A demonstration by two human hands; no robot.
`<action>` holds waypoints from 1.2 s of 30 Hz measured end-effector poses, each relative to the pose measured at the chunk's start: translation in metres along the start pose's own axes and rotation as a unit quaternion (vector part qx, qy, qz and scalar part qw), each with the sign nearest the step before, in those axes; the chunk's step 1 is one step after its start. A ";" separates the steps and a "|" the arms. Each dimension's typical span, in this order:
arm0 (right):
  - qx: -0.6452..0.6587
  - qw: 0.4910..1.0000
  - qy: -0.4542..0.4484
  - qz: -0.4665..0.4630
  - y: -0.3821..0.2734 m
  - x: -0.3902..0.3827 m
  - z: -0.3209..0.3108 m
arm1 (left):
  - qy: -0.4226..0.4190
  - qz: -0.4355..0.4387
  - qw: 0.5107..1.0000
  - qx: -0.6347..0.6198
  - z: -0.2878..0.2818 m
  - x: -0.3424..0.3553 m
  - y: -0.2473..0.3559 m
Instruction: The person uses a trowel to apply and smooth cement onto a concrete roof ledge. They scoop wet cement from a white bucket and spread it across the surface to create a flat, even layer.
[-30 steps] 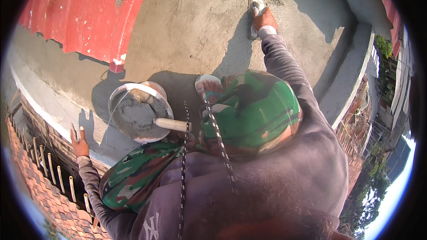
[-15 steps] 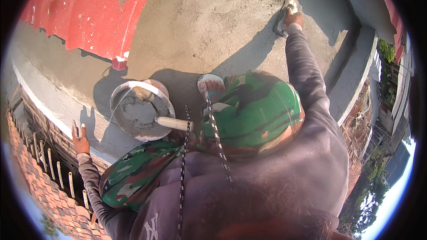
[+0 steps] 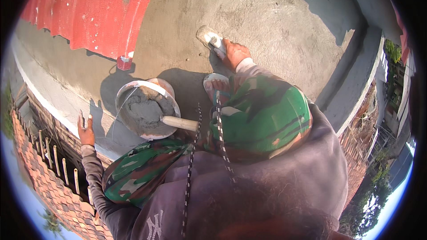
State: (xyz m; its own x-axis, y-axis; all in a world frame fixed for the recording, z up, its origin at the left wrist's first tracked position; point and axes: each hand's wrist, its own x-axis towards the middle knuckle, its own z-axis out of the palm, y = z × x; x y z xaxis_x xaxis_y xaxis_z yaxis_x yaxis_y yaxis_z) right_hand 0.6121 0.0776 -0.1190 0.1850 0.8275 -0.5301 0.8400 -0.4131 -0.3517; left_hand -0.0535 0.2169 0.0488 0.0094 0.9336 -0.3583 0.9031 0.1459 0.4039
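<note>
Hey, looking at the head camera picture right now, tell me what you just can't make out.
All in the head view:
- Trowel: underside hidden by its own body.
- Right hand: most fingers hidden behind its back.
- Bucket: bottom covered by wet cement.
- Second foot: covered by the trousers; one foot shows.
- Red sheet: top cut off by the picture's upper edge.

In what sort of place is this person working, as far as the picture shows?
Likely an outdoor building site, seemingly at roof level: a bucket of grey mortar stands on a cement surface, near red corrugated sheeting, with roof tiles visible beyond.
</note>
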 end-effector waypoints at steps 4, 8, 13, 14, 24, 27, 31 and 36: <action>0.025 0.979 0.113 0.166 0.073 0.071 -0.072 | -0.001 0.005 1.000 -0.011 -0.006 -0.010 -0.026; 0.094 0.898 0.243 0.355 0.180 0.120 -0.142 | 0.025 -0.029 0.999 0.004 -0.002 -0.029 -0.032; 0.221 0.887 0.246 0.321 0.164 0.144 -0.122 | 0.080 0.046 0.990 0.107 -0.019 -0.015 -0.005; 0.244 0.891 0.219 0.313 0.116 0.131 -0.121 | 0.092 0.085 0.981 0.146 -0.024 -0.003 0.016; 0.174 0.979 -0.058 -0.090 -0.080 0.059 -0.007 | 0.176 0.461 0.847 0.197 0.022 0.199 0.448; 0.206 0.975 0.028 -0.077 -0.072 0.100 -0.013 | 0.172 0.494 0.838 0.155 0.054 0.277 0.544; 0.241 0.967 0.085 -0.001 -0.033 0.192 -0.118 | 0.193 0.496 0.832 0.157 0.095 0.338 0.628; 0.280 0.943 0.159 0.086 0.009 0.278 -0.197 | 0.214 0.506 0.812 0.195 0.134 0.368 0.653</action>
State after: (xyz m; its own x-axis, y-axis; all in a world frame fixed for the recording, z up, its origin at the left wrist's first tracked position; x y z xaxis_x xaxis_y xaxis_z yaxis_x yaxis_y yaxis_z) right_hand 0.7712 0.3787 -0.1174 0.5128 0.7647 -0.3901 0.3982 -0.6145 -0.6811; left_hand 0.5970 0.6120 0.0675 0.7572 0.5510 0.3509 0.5941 -0.8042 -0.0192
